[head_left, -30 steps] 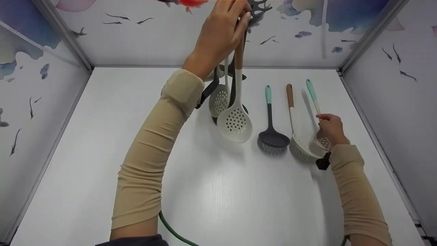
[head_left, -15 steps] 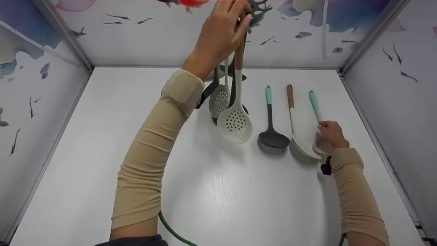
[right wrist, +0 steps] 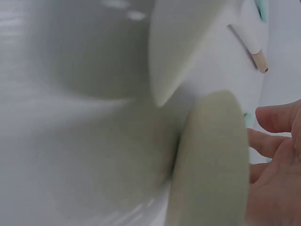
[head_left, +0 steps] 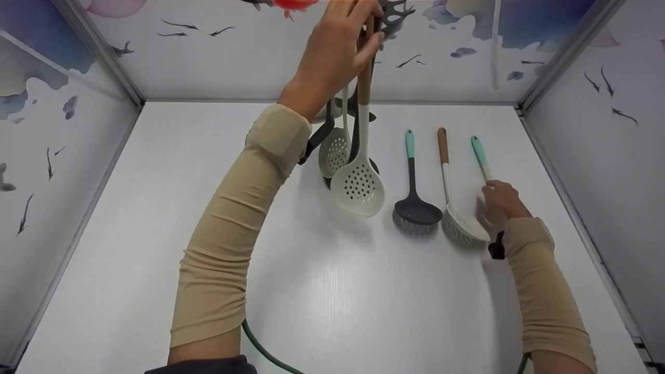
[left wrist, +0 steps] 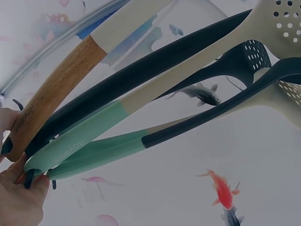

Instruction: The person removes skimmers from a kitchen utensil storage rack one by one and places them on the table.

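Observation:
At the top of the head view my left hand [head_left: 337,44] grips the hooked top of a utensil rack, partly hidden by the fingers. Its dark hooks show in the left wrist view, with several utensils hanging by their handles, among them a white skimmer [head_left: 358,189] with a wooden handle [left wrist: 59,96]. My right hand [head_left: 503,198] is over a white skimmer with a teal handle [head_left: 479,150], lying on the table. That skimmer's bowl is hidden by the hand in the head view. In the right wrist view, thumb and fingers stand apart behind a blurred pale bowl [right wrist: 211,160].
A dark skimmer with a teal handle [head_left: 413,205] and a white skimmer with a brown handle [head_left: 464,223] lie left of my right hand. Printed panels [head_left: 249,62] enclose the white table [head_left: 332,291] at the back and sides. A green cable [head_left: 262,353] runs along the front.
The teal-handled white skimmer has come down toward me onto the table, then stayed put. My right hand has since shifted slightly up over its bowl. The left hand is nearly still.

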Motion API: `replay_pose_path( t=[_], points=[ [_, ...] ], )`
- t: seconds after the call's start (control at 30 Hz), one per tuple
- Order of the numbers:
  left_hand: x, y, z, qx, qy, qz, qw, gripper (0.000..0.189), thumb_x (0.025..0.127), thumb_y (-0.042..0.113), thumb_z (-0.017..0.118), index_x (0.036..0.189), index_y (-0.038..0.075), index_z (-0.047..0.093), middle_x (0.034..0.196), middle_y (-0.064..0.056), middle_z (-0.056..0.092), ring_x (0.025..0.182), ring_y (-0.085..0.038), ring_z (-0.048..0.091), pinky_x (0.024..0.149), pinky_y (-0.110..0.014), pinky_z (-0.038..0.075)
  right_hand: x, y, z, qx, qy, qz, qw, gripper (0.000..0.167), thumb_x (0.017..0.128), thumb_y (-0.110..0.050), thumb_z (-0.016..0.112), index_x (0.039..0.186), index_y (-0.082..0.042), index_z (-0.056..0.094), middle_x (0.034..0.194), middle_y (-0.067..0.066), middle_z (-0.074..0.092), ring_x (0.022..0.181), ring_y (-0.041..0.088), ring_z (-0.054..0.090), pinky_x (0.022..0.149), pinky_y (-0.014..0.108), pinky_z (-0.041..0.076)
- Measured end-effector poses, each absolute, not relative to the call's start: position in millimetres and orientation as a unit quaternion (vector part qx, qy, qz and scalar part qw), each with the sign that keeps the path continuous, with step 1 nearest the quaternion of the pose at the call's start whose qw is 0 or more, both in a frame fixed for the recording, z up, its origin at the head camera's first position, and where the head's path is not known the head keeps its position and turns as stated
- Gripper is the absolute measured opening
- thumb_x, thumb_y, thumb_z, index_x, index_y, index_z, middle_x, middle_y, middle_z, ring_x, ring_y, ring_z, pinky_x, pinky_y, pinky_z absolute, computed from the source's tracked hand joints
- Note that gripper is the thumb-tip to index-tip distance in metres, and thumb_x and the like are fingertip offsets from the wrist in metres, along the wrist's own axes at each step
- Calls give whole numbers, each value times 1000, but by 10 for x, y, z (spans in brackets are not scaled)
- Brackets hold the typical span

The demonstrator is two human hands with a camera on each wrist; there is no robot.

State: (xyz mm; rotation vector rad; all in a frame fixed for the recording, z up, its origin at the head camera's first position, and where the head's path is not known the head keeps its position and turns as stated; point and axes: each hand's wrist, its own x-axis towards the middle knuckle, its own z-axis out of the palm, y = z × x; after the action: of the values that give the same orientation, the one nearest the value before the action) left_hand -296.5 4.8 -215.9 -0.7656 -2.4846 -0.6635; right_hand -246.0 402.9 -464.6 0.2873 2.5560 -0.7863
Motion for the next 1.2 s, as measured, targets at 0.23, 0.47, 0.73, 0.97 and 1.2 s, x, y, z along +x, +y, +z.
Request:
replay_pose_path(
  t=[0.23,0.47,0.73,0.97,1.2],
  points=[
    [-2955,32,-2140,-277,-903,-241,222,31,96,27,47,124,14,52,130,-5,47,122,-12,40,97,-10,37,-2627,3735,-4482,75,936,-312,145,57,100,-28,21,142,11,20,145,37,13,134,53,8,110,61,12],
    [-2943,11,-2108,-276,-901,-251,221,29,95,22,47,122,14,54,127,-7,48,118,-13,41,95,-9,39,-2744,3184,-4165,4,926,-374,53,53,102,-28,30,141,8,27,147,30,22,138,43,17,112,54,18],
    [-2946,10,-2132,-281,-896,-259,227,28,96,21,48,122,13,54,128,-7,47,120,-12,41,97,-11,38,-2733,2546,-3833,-93,894,-439,23,48,101,-28,37,140,-1,35,147,23,30,137,35,27,111,49,25],
    [-2955,4,-2163,-287,-893,-247,243,31,96,30,50,121,12,55,127,-7,48,121,-13,41,99,-11,36,-2794,1992,-3468,-152,877,-455,-2,45,100,-24,39,141,-5,34,143,14,41,133,26,37,111,40,30],
    [-2963,18,-2164,-296,-891,-243,243,36,94,35,50,122,12,55,129,-8,48,123,-13,40,101,-11,33,-3019,1696,-3251,-131,796,-591,21,53,100,-25,37,148,-11,18,150,9,30,138,20,31,113,33,27]
  ],
)
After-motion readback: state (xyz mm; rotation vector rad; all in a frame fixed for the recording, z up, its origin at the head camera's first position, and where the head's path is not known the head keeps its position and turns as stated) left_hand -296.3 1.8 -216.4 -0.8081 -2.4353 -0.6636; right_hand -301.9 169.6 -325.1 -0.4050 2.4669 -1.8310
